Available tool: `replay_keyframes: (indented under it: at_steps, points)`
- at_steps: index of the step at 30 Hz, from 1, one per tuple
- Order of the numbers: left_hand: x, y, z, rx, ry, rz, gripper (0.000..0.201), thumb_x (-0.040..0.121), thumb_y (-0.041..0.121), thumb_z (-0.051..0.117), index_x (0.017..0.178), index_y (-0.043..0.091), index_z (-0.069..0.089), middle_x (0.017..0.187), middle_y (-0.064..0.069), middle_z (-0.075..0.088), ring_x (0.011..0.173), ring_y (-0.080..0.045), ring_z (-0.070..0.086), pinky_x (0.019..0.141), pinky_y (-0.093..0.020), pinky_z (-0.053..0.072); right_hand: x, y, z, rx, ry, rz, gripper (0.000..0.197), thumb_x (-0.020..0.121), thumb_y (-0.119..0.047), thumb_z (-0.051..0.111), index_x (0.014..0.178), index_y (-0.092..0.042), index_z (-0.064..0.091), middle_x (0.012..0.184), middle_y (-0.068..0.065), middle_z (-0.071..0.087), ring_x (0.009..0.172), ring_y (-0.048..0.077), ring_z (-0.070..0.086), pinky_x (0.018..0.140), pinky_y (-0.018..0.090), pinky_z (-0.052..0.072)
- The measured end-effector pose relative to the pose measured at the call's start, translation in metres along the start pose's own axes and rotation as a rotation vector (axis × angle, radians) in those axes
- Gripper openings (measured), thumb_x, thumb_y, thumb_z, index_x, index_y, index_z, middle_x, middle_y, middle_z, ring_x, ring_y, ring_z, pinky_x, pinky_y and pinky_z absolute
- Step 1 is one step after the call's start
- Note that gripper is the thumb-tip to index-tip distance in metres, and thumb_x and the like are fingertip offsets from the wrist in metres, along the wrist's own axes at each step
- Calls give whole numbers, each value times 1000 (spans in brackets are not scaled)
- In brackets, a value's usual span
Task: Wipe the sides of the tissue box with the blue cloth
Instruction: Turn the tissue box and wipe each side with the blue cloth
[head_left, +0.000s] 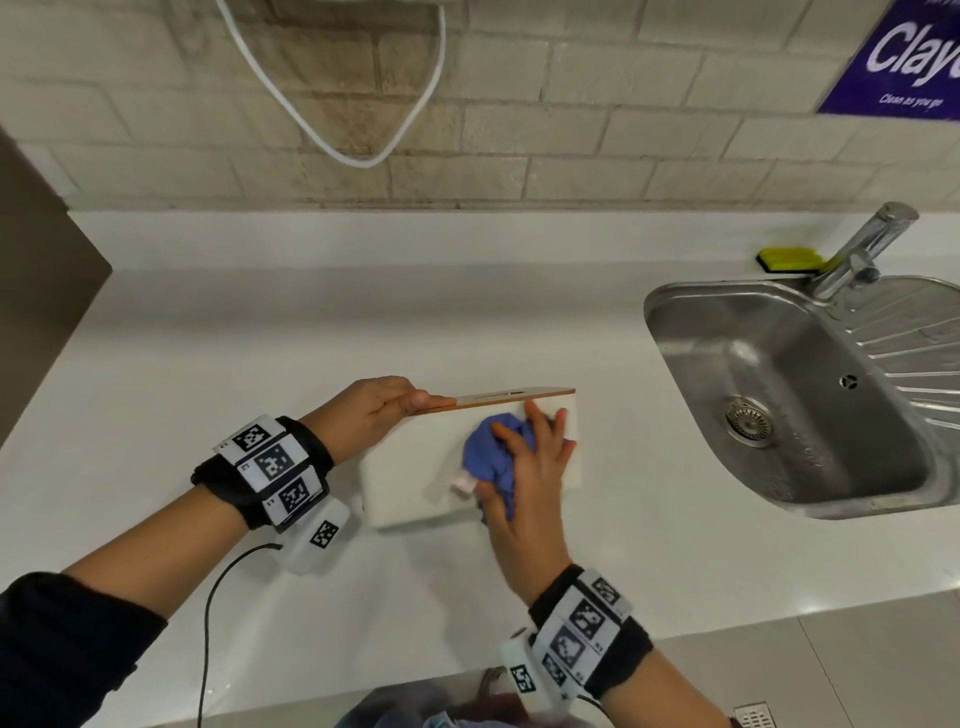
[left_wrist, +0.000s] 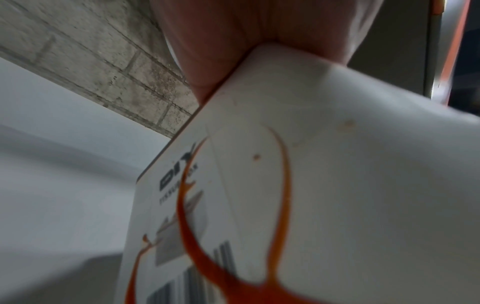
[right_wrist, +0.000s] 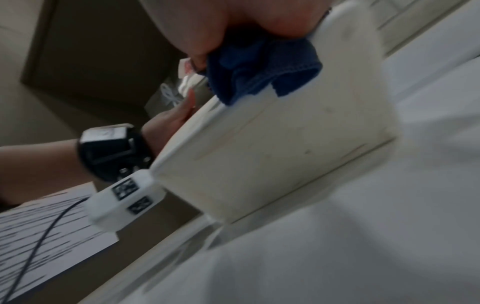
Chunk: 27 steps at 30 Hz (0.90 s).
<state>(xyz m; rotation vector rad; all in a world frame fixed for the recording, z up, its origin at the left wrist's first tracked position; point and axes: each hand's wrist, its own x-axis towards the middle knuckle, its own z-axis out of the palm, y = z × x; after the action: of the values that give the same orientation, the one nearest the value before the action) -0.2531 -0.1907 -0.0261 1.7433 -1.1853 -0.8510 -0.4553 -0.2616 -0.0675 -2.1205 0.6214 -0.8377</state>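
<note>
White countertop (head_left: 260, 364) under a brick wall, steel sink (head_left: 779, 395) at 3 o'clock of the tissue box (head_left: 415, 467). The box, standing mid-counter, is gripped at its 9 o'clock end by the left hand (head_left: 374, 410), thumb laid along the wooden lid edge, wrist raised. The blue cloth (head_left: 493, 457) is pressed against the near side by the right hand (head_left: 530, 467), fingers spread, pointing to 12 o'clock.
</note>
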Motion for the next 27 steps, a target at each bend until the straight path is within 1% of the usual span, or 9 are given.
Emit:
replay_keyframes:
  at_steps: [3, 5, 10, 12, 15, 19, 23, 25, 27]
  points:
    - [3, -2, -2, 33, 42, -33, 47, 65, 76, 44, 69, 34, 64, 92, -2, 72, 94, -16, 63, 94, -31, 45, 6, -22, 28, -54, -146, -72, 49, 83, -27, 50, 130, -21, 41, 155, 6, 14, 144, 14, -12, 115, 30, -15]
    - [4, -3, -5, 22, 32, -51, 50, 67, 76, 46, 71, 30, 62, 89, 5, 73, 90, -9, 63, 90, -24, 46, 10, -33, 44, -122, -212, -150, 48, 82, -25, 52, 129, -20, 45, 153, 10, 21, 144, 19, -4, 117, 38, -9]
    - [3, 0, -8, -36, -61, -42, 76, 74, 66, 38, 95, -3, 62, 74, 30, 68, 79, 11, 58, 80, -8, 41, 10, -31, 44, -16, -359, -315, 37, 76, -11, 66, 113, -13, 62, 139, 21, 38, 142, 30, 13, 117, 43, -2]
    - [1, -1, -6, -15, -70, 10, 81, 69, 77, 35, 107, 11, 65, 73, 27, 65, 77, 9, 56, 77, -4, 38, 11, -22, 30, -24, -509, -472, 29, 71, -6, 73, 99, -13, 69, 126, 22, 46, 136, 36, 25, 114, 49, 11]
    - [-2, -1, -4, 81, -71, 47, 51, 57, 87, 38, 96, 61, 57, 82, 7, 55, 82, -1, 52, 75, -5, 36, 14, -5, 3, -124, -638, -576, 16, 71, -6, 74, 84, -14, 70, 115, 17, 53, 129, 34, 36, 111, 48, 18]
    - [-4, -2, -4, 158, -32, 75, 44, 49, 83, 53, 91, 70, 51, 88, -3, 56, 85, -6, 52, 74, -5, 36, 16, 24, -50, -252, -483, -428, 12, 73, -4, 59, 77, -13, 66, 112, 5, 47, 123, 27, 38, 113, 37, 12]
    - [-10, -5, -5, 298, -36, 164, 43, 66, 52, 67, 102, 67, 48, 94, 7, 55, 92, 5, 49, 81, -7, 34, 10, 48, -95, -215, -233, -165, 15, 73, 1, 49, 69, -11, 58, 103, -4, 49, 102, 17, 48, 98, 38, 35]
    - [-16, -9, -8, 416, -118, 187, 47, 68, 67, 55, 114, 61, 45, 99, 10, 52, 96, 3, 46, 83, -7, 35, 3, 44, -106, 20, -138, 72, 18, 79, 1, 45, 78, -14, 55, 101, -21, 50, 81, 1, 57, 69, 24, 49]
    - [-24, -17, -11, 581, -222, 194, 63, 69, 74, 45, 127, 51, 37, 106, 12, 48, 97, -2, 44, 87, -16, 37, -4, 35, -109, 274, -78, 223, 18, 84, 5, 44, 85, -12, 49, 87, -11, 60, 55, 0, 57, 39, 21, 40]
